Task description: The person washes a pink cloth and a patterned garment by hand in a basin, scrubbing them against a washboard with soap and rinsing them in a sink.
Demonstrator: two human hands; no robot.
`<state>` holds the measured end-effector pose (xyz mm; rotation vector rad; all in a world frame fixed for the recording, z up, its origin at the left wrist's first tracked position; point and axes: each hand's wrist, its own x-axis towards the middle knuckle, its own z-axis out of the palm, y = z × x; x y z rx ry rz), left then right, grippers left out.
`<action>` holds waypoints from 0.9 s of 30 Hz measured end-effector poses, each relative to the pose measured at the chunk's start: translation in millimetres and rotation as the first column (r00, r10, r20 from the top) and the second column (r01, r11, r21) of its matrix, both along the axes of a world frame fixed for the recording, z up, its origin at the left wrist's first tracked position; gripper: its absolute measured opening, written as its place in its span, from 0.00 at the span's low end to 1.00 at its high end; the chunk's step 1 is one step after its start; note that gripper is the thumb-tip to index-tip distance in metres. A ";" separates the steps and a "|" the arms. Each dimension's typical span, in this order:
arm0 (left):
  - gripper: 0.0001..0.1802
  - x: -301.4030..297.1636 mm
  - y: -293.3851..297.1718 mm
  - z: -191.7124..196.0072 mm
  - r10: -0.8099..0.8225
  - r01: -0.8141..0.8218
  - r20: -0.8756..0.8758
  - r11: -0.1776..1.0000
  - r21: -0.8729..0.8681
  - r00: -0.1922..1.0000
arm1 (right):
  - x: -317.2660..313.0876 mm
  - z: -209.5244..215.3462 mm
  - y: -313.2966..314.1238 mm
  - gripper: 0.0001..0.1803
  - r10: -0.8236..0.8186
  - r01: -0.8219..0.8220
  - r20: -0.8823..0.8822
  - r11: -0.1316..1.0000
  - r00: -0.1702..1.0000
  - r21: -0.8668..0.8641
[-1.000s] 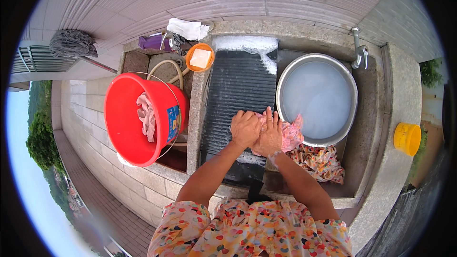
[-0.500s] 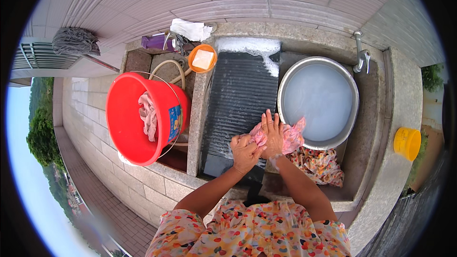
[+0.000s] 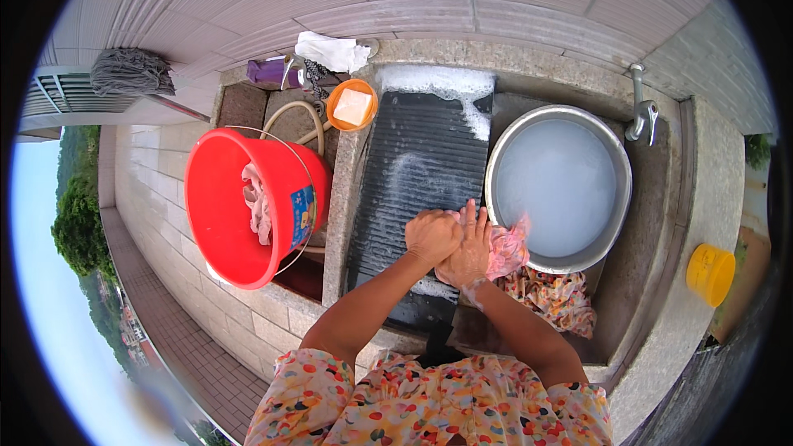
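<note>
Soap: white block in a round orange plastic bowl, handy for relathering.
Board: dark ridged washboard; strokes across its ridges should scrub best.
Left hand: curled, seemingly gripping the crumpled pink cloth.
Right hand: flat, fingers extended, pressing the cloth; firm palm pressure suits.
Cloth: under the hands at the board's right edge; better drawn fully onto the ridges.
Basin: round metal basin, cloudy water, near enough for rewetting.

Pale, multicolour-spotted top, short sleeves
</note>
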<state>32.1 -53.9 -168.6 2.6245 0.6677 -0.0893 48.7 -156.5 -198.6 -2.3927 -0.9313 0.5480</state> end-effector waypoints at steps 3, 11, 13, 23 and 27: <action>0.15 6.6 -3.2 2.7 0.057 -0.059 -0.145 0.998 -0.005 0.988 | -2.1 -5.3 0.8 0.40 -0.007 0.008 0.053 1.000 0.999 -0.028; 0.19 32.1 -7.1 37.9 0.542 -0.608 -0.380 0.791 -0.071 0.749 | 6.2 8.1 -7.4 0.51 0.049 -0.056 -0.130 0.997 0.990 -0.052; 0.19 37.5 -5.9 57.9 0.480 -0.623 -0.399 0.576 -0.530 0.782 | 19.0 21.5 -15.9 0.60 0.011 0.003 -0.340 0.999 0.940 0.041; 0.13 65.2 -67.1 209.2 0.060 0.208 0.291 0.565 -0.798 0.955 | 99.9 145.3 -117.5 0.41 0.407 0.403 -0.546 0.388 0.732 0.829; 0.13 92.2 -63.3 231.7 0.166 0.232 0.551 0.781 -0.580 0.818 | 135.0 165.0 -148.7 0.23 0.199 0.511 -0.614 0.395 0.764 0.763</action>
